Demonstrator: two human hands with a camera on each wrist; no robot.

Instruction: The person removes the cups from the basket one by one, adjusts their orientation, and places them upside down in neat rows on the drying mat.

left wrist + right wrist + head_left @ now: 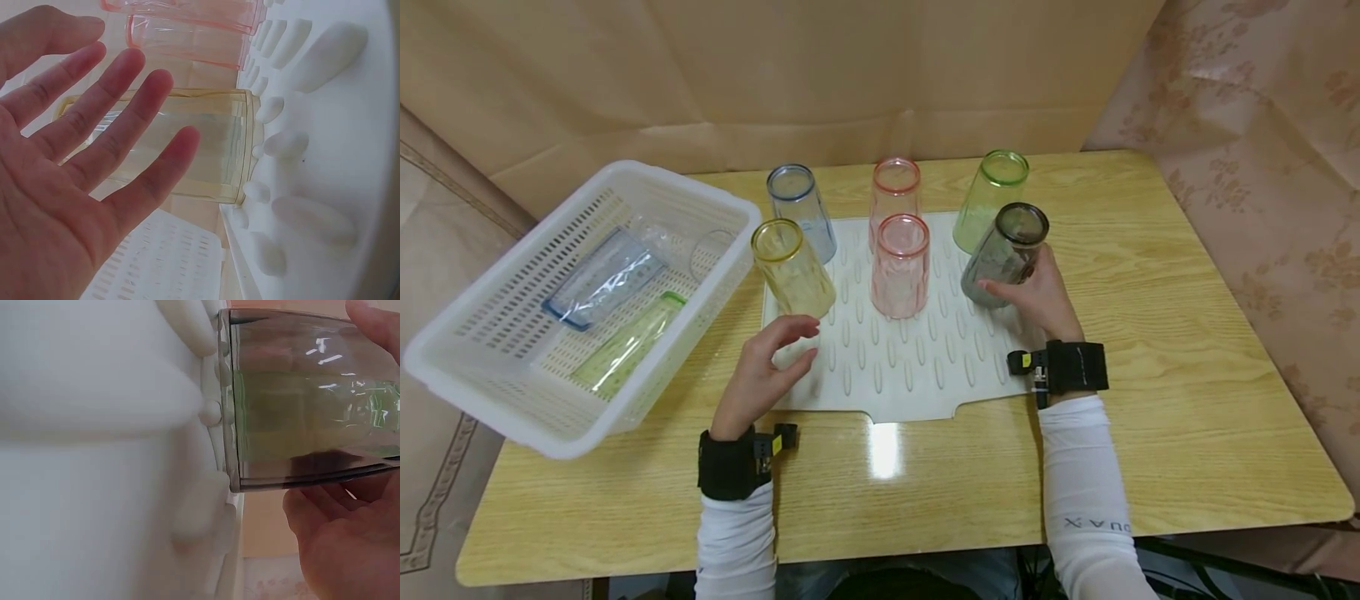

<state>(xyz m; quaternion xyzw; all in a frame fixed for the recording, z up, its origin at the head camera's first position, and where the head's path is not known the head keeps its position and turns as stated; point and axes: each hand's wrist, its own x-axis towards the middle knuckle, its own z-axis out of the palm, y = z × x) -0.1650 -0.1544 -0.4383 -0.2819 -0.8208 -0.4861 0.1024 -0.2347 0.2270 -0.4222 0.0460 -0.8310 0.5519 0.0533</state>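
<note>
My right hand (1047, 296) grips a smoky grey glass (1000, 260), thumb on one side and fingers behind it. That glass stands upside down on the white ridged draining mat (880, 375); in the right wrist view its rim meets the ridges. My left hand (767, 371) is held just in front of a yellow glass (796, 279), fingers apart with nothing between them. In the left wrist view the yellow glass (212, 147) stands on the mat beyond the spread fingers. Two pink glasses (899, 279), a blue glass (805, 215) and a green glass (988, 204) are also upside down there.
A white slotted plastic basket (482, 379) stands at the left of the wooden table (1187, 400). Inside lie a blue glass (606, 275), a green glass (628, 346) and something clear. A beige sheet (775, 75) hangs behind the table.
</note>
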